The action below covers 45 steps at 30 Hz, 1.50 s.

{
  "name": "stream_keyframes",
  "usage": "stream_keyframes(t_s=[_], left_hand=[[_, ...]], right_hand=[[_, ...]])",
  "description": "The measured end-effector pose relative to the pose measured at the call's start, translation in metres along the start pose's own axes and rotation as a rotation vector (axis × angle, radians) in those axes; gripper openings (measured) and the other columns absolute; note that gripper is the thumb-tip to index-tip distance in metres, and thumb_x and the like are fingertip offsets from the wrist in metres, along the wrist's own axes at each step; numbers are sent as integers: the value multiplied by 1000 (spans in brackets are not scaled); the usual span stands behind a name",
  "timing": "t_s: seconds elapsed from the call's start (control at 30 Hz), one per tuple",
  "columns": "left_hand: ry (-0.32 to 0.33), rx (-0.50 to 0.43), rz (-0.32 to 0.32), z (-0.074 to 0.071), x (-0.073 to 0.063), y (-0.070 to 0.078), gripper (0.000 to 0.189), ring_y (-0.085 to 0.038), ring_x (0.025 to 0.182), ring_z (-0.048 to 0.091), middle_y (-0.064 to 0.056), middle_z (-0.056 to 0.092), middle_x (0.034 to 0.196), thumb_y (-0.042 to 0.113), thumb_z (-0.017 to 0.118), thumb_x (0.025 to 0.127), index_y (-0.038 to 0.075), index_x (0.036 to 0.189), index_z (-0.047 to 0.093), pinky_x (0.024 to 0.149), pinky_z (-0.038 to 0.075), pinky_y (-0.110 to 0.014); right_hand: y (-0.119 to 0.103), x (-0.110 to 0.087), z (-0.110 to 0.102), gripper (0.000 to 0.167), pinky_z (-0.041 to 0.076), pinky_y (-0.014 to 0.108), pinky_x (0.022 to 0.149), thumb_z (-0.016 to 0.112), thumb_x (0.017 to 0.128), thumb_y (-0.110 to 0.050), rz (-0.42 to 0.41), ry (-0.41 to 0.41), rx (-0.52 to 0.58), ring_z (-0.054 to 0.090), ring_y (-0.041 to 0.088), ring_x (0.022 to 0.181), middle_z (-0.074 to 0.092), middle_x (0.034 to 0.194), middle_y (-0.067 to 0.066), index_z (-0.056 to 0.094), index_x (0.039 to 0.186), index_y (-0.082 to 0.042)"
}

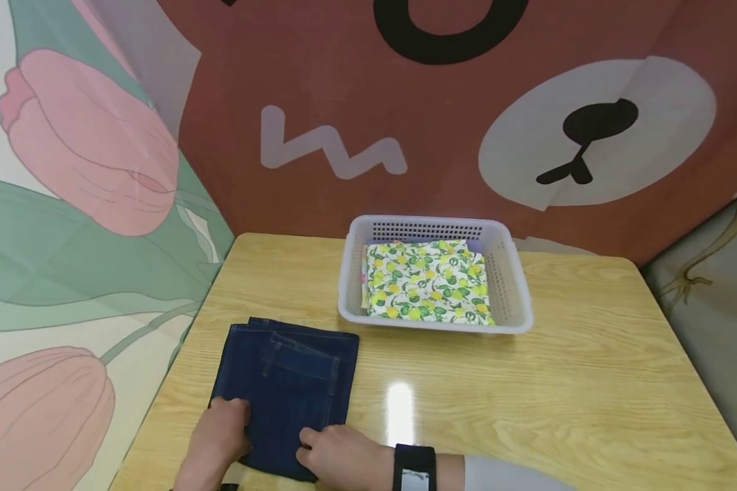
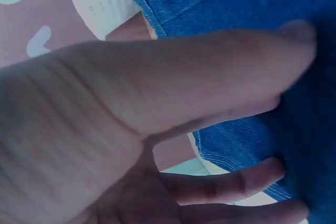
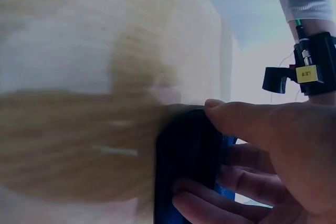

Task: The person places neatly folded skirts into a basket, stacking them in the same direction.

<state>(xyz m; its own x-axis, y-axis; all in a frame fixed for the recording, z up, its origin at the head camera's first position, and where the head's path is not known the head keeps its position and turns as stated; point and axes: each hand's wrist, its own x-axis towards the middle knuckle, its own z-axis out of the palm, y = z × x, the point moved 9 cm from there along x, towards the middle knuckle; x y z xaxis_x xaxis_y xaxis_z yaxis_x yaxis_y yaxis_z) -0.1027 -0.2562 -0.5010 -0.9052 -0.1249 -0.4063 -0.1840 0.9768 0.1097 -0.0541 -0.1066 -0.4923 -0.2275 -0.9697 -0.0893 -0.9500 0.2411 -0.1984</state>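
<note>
A folded pair of dark blue jeans (image 1: 295,402) lies flat on the left part of the table, its pocket and stitched seams showing on top. My left hand (image 1: 218,433) holds its left edge. In the left wrist view, the thumb (image 2: 252,61) lies over the denim (image 2: 252,3) and the fingertips meet it lower down. At the near right corner, my right hand (image 1: 344,453) pinches the cloth. The right wrist view has the thumb and curled fingers of this hand (image 3: 262,156) about the folded denim edge (image 3: 184,156).
A white plastic basket (image 1: 522,293) stands at the back middle of the wooden table (image 1: 577,382). In it lies folded lemon-print cloth (image 1: 426,283), with purple cloth partly visible behind. Printed curtains hang behind the table (image 1: 344,82) and along the left side (image 1: 86,286).
</note>
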Motion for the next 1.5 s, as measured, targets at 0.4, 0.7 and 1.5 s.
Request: stream_keyframes(t_s=[0.4, 0.7, 1.5], left_hand=[[-50, -5, 142, 10, -15, 53, 34, -19, 67, 63, -9, 66, 70, -2, 93, 50, 8, 69, 66, 61, 57, -40], [47, 60, 341, 16, -28, 123, 36, -28, 62, 64, -10, 62, 66, 2, 95, 46, 9, 66, 66, 56, 56, -40], [-140, 168, 638, 40, -36, 217, 47, -14, 71, 63, -2, 67, 81, 31, 93, 61, 16, 98, 69, 62, 53, -27]], right_hand=[[9, -63, 8, 28, 35, 5, 55, 52, 100, -45, 67, 94, 99, 44, -9, 66, 59, 104, -13, 68, 115, -28], [42, -135, 6, 19, 39, 4, 60, 67, 93, -31, 199, 123, 213, 55, -10, 77, 62, 101, -15, 72, 111, -29], [73, -236, 12, 18, 51, 11, 71, 69, 93, -22, 315, 239, 640, 61, -8, 92, 68, 107, -14, 77, 109, -21]])
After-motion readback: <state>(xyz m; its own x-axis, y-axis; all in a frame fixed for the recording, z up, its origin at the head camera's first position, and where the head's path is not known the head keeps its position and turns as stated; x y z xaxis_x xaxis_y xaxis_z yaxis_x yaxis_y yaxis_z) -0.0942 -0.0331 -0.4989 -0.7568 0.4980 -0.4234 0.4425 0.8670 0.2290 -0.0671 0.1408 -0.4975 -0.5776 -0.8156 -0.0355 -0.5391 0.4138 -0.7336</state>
